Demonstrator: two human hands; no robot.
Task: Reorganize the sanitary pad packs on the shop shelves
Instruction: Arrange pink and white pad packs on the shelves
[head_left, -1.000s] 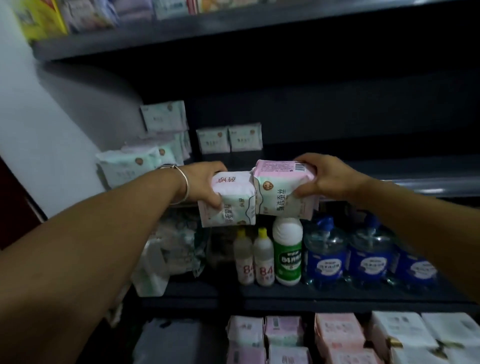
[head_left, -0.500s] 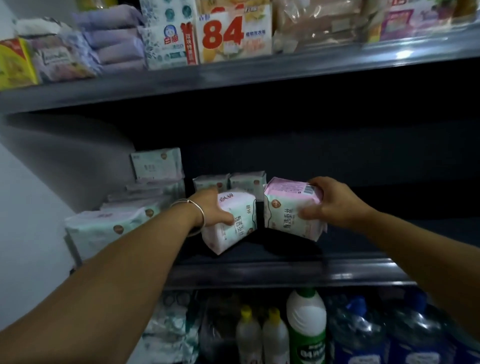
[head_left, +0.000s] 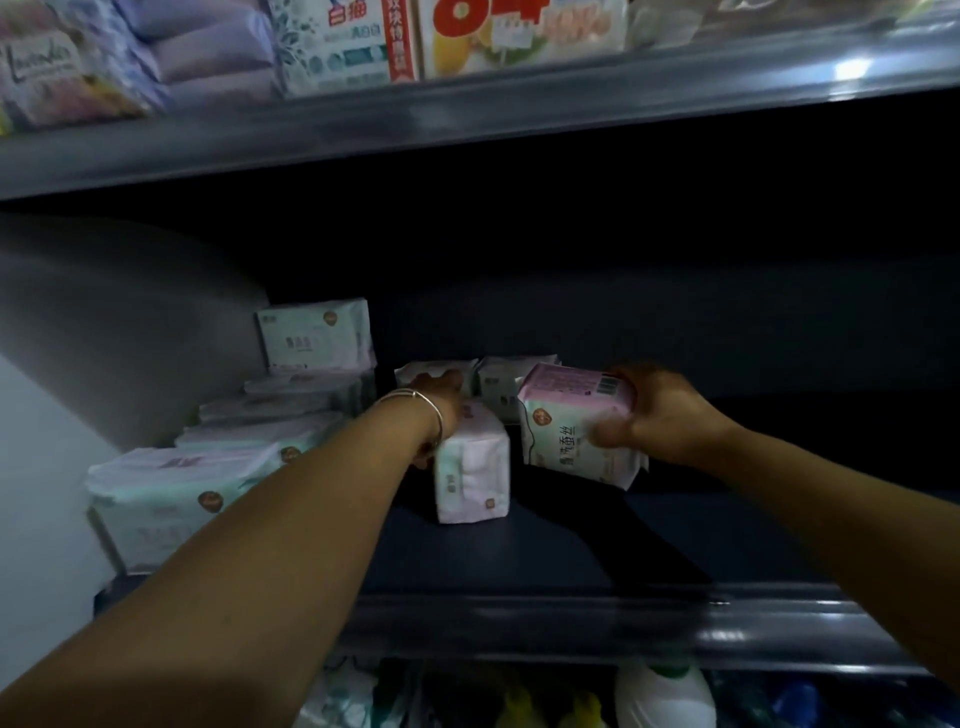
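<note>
Task's partway, going by what shows: you've got two pad packs at the middle shelf (head_left: 519, 608), neither let go yet. Your left hand (head_left: 441, 402) sits on top of the white pack (head_left: 471, 470), which stands upright on the shelf w/ its base down; fingers are mostly hidden behind the wrist and bracelet (head_left: 421, 410), so can't tell if that grip is closed round the pack or just resting on it. Your right hand (head_left: 662, 421) holds the pink-topped pack (head_left: 574, 423), thumb across the front face, fingers wrapped over the far end. That pack's tilted; whether its lower edge touches the shelf isn't clear.

Just behind both grips: two small packs (head_left: 470, 376) at the shelf back. Left of your left grip: a stack of green-white packs (head_left: 234, 447) stepping up toward the back corner. Right of your right grip the shelf is dark, nothing readable there.

Left to do, prob: seat both packs square, release, then more packs.

Pose: both arms reach forward and up, nearly straight, wrists about level, hands near each other.
</note>
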